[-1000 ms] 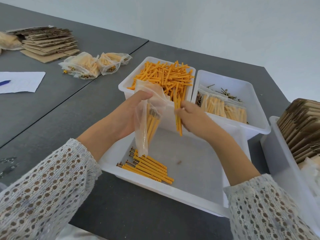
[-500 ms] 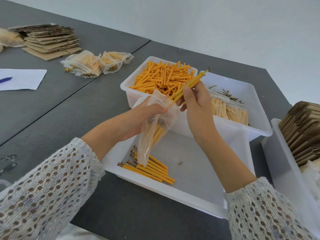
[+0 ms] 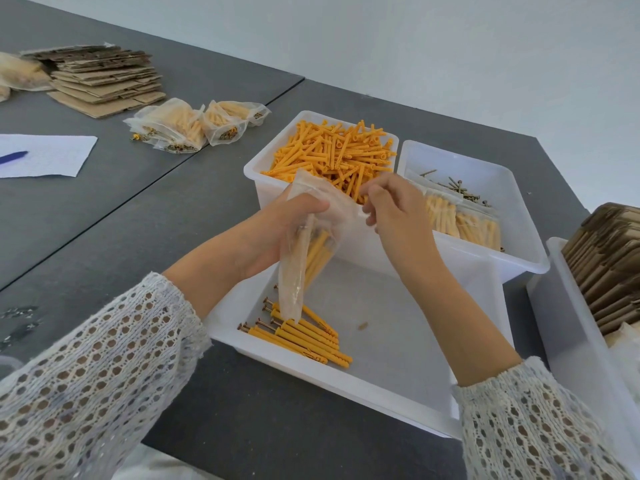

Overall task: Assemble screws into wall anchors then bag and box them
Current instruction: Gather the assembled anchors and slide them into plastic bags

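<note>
left hand [image 3: 277, 233] gripping bag [image 3: 304, 251], right hand [image 3: 394, 209] pinching rim

Single head-worn wide-angle view, looking forward and down across a grey table [image 3: 104, 220] from the person's seat. Sitting close: both lace sleeves are filling the bottom corners, left hand [image 3: 277, 233] and right hand [image 3: 398, 216] are landing near frame centre over the nearest white bin [image 3: 346, 386]. The wall is running across the top, the table edges are bending with lens distortion. No second view sharing the scene.
</note>
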`<state>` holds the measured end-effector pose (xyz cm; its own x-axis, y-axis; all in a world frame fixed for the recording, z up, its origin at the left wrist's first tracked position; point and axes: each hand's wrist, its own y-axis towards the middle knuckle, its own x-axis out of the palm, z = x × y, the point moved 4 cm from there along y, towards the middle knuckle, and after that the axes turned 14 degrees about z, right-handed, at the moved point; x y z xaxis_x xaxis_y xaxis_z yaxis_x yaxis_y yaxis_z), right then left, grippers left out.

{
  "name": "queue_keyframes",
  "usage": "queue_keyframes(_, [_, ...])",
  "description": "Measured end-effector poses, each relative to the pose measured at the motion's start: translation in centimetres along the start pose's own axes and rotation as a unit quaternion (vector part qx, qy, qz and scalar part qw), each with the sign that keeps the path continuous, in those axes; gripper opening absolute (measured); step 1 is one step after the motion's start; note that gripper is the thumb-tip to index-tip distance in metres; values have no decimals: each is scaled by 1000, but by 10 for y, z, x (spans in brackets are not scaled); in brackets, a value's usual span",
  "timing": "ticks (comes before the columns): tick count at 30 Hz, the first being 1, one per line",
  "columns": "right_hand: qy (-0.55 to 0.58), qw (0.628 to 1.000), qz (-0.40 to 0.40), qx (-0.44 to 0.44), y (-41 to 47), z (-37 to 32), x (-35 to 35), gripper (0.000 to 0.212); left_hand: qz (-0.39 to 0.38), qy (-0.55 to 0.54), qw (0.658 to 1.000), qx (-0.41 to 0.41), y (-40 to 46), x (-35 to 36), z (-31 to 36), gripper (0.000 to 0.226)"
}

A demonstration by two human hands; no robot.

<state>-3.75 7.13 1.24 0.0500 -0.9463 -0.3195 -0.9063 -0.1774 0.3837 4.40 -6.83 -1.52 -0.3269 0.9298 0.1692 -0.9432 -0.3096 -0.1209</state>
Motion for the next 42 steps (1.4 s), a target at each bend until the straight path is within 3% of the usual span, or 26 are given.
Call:
queue_keyframes(3, [-104,983,-89,123,-2,23,5,25,45,-39,998,6,-1,-6,5,60])
queue_keyframes(5, [-188,950,-186,168,-11,33,12,24,77,-89,993,16,0,-10,7,49])
queue_keyframes(7, [-271,899,-314,144,-26,39,23,21,100,-122,987,22,1,-15,8,43])
queue_keyframes(9, [-324,844,-421,72,-46,42,38,25,114,-132,984,24,1,-17,9,52])
queue_keyframes(11, [-343,816,-465,7,-65,41,51,38,116,-121,986,28,0,-15,10,64])
queue_keyframes(13, [-345,808,-476,-41,-75,38,62,41,116,-104,987,30,-1,-13,11,69])
queue_keyframes(15, [-350,801,-480,-68,-79,35,66,27,118,-100,988,27,-1,-13,11,71])
queue_keyframes(18, [-368,796,-475,-75,-80,33,66,23,122,-101,987,23,-1,-12,11,72])
queue_keyframes(25, [-487,754,-428,-104,-68,36,49,21,133,-119,984,18,0,-12,11,47])
queue_keyframes(31, [-506,716,-468,-106,-71,42,48,27,134,-114,984,20,0,-11,11,46])
queue_keyframes(36, [-479,711,-514,-38,-61,45,38,36,125,-118,985,18,0,-11,11,45])
queue_keyframes(39, [-460,728,-508,-3,-48,47,27,37,114,-116,987,16,0,-10,11,45])
queue_keyframes(42, [-374,798,-470,47,-33,44,18,30,96,-107,990,4,0,-8,10,49])
